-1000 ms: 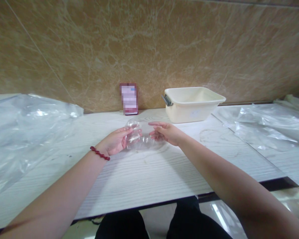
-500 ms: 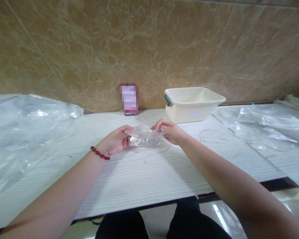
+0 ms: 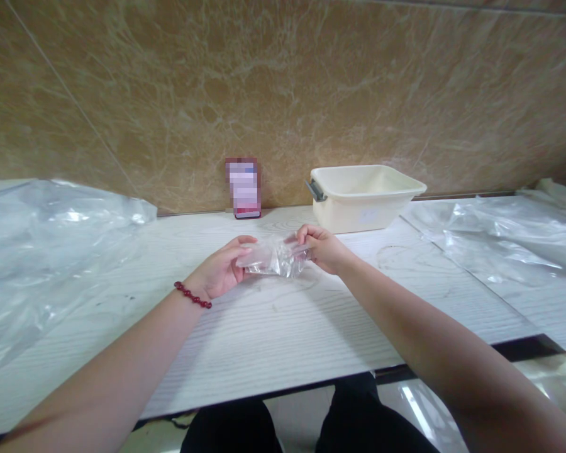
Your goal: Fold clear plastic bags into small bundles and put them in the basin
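A small clear plastic bag (image 3: 276, 258), crinkled and shiny, stretches between my two hands above the white wood-grain table (image 3: 283, 340). My left hand (image 3: 224, 267), with a dark red bead bracelet (image 3: 192, 295) at its wrist, grips the bag's left end between thumb and fingers. The bag's right end is pinched by my right hand (image 3: 323, 247), its fingers curled in. Whether anything lies inside the bag, I cannot tell.
Behind my right hand stands a cream plastic bin (image 3: 358, 201) with a grey handle. A phone (image 3: 244, 189), its screen blurred out, leans on the brown marbled wall (image 3: 283, 94). Large clear plastic sheeting (image 3: 51, 251) covers the table's left; more plastic bags (image 3: 514, 233) lie at right.
The small bag has become more crumpled and folded between my hands. Both hands keep hold and have shifted only slightly.
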The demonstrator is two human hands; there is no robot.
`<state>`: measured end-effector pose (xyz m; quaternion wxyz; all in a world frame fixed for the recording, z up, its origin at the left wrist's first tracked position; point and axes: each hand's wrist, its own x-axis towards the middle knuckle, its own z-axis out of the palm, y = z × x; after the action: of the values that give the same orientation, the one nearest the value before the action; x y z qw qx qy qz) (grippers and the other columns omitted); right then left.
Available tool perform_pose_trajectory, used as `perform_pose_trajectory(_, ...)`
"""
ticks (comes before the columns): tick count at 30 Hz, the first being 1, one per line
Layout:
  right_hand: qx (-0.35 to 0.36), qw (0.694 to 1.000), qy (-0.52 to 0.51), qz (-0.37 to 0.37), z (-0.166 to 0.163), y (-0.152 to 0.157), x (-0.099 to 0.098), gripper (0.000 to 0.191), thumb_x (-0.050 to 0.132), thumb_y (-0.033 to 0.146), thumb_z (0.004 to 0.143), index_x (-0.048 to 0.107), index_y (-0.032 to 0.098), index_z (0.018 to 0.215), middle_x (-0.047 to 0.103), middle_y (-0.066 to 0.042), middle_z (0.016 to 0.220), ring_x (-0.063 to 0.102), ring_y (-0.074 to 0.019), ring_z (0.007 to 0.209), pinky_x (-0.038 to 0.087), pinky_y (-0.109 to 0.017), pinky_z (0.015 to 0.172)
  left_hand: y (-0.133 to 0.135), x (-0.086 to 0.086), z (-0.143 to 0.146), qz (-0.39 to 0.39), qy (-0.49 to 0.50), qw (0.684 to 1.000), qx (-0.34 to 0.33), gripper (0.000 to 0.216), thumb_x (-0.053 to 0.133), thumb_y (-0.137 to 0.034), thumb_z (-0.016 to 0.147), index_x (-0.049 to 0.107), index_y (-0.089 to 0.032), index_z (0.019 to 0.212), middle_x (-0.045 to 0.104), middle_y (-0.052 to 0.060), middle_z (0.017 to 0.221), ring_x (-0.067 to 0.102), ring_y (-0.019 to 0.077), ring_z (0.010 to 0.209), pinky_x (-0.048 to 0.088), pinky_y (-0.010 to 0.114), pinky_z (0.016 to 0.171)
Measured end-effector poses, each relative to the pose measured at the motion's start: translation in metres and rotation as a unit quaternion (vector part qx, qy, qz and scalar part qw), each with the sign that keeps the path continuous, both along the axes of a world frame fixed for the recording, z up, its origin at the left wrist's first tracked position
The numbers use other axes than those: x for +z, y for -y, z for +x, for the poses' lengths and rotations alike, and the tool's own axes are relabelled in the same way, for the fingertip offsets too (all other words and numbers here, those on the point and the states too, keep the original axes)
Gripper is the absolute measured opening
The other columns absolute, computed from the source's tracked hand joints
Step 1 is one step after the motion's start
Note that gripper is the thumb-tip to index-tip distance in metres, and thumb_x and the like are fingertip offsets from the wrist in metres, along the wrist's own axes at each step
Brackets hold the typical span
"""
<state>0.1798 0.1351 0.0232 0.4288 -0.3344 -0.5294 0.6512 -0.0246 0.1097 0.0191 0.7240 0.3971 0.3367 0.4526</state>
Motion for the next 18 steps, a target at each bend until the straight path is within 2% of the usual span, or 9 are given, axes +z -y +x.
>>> perform_pose_trajectory(5,-0.035,0.998,0.019,0.041,-0.0001,-0.0056,-0.0067,0.011,0.044,0.013,0.068,0.041,0.016,0.058,0.048,0.004,0.058,0.046,-0.0036,0.046,0.034,-0.013,0.040,-0.0002,-0.0023,0.0041,-0.002,-0.075,0.997,0.023,0.013,0.051,-0.007,0.069,0.060,-0.014,0.074,0.060,0.002,0.068,0.055,0.0093,0.061,0.045,0.022,0.060)
perform_pose_trajectory(7,-0.050,0.998,0.012,0.040,0.0000,-0.0077,-0.0079,0.004,0.045,0.016,0.070,0.044,0.018,0.067,0.048,0.005,0.061,0.044,-0.0027,0.045,0.033,-0.012,0.039,-0.0005,-0.0015,0.0051,0.009,-0.087,0.995,0.045,0.014,0.052,-0.006,0.068,0.061,-0.013,0.077,0.061,0.002,0.068,0.055,0.0089,0.060,0.045,0.021,0.059)
perform_pose_trajectory(11,-0.037,0.998,-0.027,-0.034,0.0009,-0.0088,-0.0067,0.019,0.045,0.023,0.074,0.041,0.025,0.092,0.052,0.004,0.079,0.053,-0.0067,0.060,0.045,-0.021,0.053,-0.0012,0.0000,0.0053,0.037,-0.081,0.992,0.088,0.019,0.054,-0.008,0.068,0.061,-0.015,0.084,0.063,0.002,0.075,0.056,0.0085,0.064,0.045,0.019,0.062)
perform_pose_trajectory(15,0.022,0.993,0.004,-0.117,0.0020,-0.0054,-0.0056,0.021,0.046,0.022,0.075,0.041,0.023,0.095,0.055,0.000,0.085,0.057,-0.0087,0.066,0.047,-0.030,0.066,-0.0031,-0.0016,0.0034,0.068,-0.069,0.989,0.115,0.022,0.058,-0.010,0.066,0.059,-0.016,0.087,0.063,0.000,0.078,0.056,0.0077,0.067,0.044,0.017,0.062)
perform_pose_trajectory(18,0.067,0.990,0.033,-0.115,0.0010,-0.0007,-0.0045,0.026,0.052,0.018,0.072,0.042,0.022,0.096,0.057,-0.002,0.085,0.057,-0.0086,0.066,0.047,-0.029,0.068,-0.0039,-0.0030,0.0027,0.081,-0.074,0.987,0.115,0.028,0.061,-0.011,0.063,0.058,-0.017,0.091,0.062,-0.001,0.075,0.055,0.0065,0.065,0.043,0.016,0.061)
